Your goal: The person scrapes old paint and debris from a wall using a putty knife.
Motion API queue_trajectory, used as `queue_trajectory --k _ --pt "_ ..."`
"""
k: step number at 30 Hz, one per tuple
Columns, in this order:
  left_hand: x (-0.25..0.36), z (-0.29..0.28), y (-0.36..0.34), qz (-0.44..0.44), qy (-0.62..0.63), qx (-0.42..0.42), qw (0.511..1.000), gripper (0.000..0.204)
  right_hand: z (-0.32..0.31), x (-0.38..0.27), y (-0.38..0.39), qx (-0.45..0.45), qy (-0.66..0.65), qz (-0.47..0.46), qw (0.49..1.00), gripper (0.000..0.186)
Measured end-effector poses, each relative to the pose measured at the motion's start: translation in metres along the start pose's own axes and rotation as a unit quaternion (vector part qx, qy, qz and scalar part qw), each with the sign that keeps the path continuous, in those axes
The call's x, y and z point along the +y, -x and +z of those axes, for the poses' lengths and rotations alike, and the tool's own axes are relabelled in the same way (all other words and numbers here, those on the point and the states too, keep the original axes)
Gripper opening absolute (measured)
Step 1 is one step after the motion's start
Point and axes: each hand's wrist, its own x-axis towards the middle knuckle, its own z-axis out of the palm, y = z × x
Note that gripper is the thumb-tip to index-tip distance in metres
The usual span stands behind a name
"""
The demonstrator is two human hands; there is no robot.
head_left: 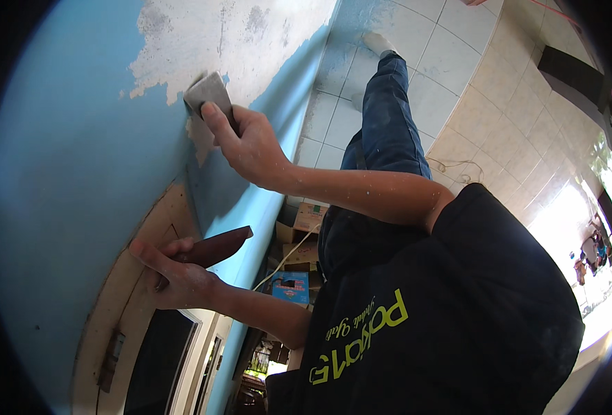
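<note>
My right hand (pixel 247 145) grips a flat grey scraper-like block (pixel 205 90) against the wall, at the edge of a rough white patch (pixel 230 41) in the blue paint (pixel 64 124). Below it, my left hand (pixel 178 277) holds a flat dark red-brown tool (pixel 219 245) with a pale tip, in front of a cream wooden frame (pixel 105 304). My left fingers are wrapped round the tool; its handle is mostly hidden. Pale specks dot both hands and forearms.
My dark-trousered leg (pixel 396 117) stretches over pale tiles (pixel 423 83). Cardboard boxes (pixel 295 256) are piled below the wall, beside a pale cord (pixel 275 270). A dark angular object (pixel 572 79) is at upper right, near a bright opening (pixel 561 242).
</note>
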Motion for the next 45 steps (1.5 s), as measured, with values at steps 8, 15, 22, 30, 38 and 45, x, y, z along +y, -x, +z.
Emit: queue_trajectory --k 8,15,22,30,38,45 --pt "-0.005 0.001 0.001 0.010 -0.008 -0.003 1.000 0.064 -0.002 -0.012 -0.014 0.024 -0.048 -0.022 0.998 0.057" --pt "0.000 0.002 0.002 0.001 -0.021 0.001 1.000 0.065 -0.007 0.001 -0.006 -0.010 0.021 -0.002 1.000 0.056" --pt "-0.003 0.000 0.001 -0.003 -0.014 -0.008 1.000 0.066 -0.008 0.015 0.000 -0.015 0.023 -0.017 0.999 0.054" --pt "-0.006 -0.004 -0.001 -0.028 -0.013 -0.014 0.999 0.063 -0.007 0.021 0.003 -0.021 0.054 -0.027 0.998 0.053" --pt "0.000 0.002 0.003 0.011 -0.009 -0.006 1.000 0.065 -0.010 0.018 -0.002 0.015 0.076 -0.068 0.995 0.052" --pt "-0.001 0.003 0.004 0.005 -0.009 -0.002 1.000 0.065 -0.013 0.024 -0.004 0.031 0.075 -0.072 0.994 0.051"
